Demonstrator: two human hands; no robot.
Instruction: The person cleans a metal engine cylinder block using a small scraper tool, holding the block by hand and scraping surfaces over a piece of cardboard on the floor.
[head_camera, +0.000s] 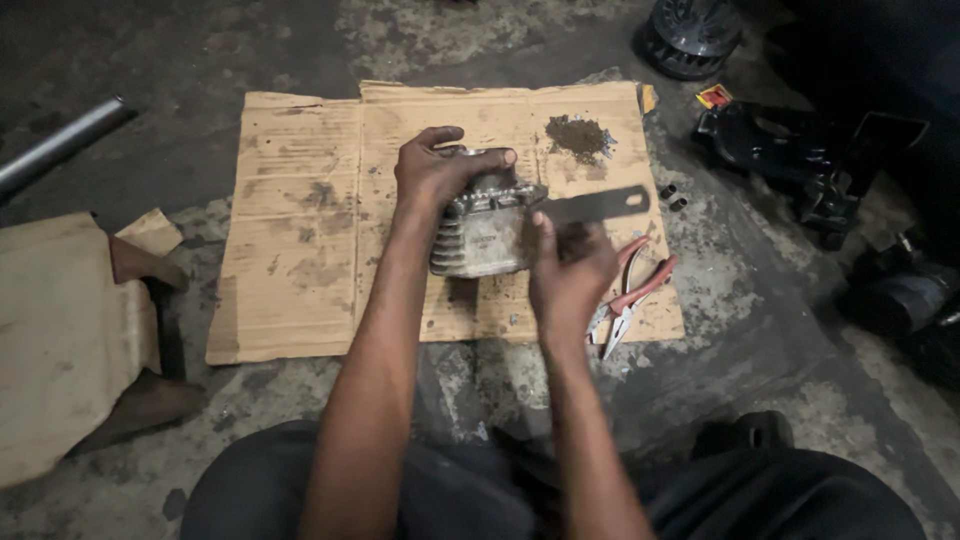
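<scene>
A grey finned metal engine cylinder (482, 235) stands on a flattened sheet of cardboard (300, 220) on the floor. My left hand (436, 170) grips its top edge from above, fingers curled over the rim. My right hand (568, 275) holds a flat dark metal blade (598, 205) laid against the cylinder's upper right face. The blade is blurred and points right. A small heap of dark scrapings (578, 135) lies on the cardboard behind the cylinder.
Red-handled pliers (628, 298) lie on the cardboard right of my right hand. Black machine parts (790, 160) and a finned round part (690, 35) sit at the far right. A metal pipe (55, 145) and folded cardboard (60, 330) are at left.
</scene>
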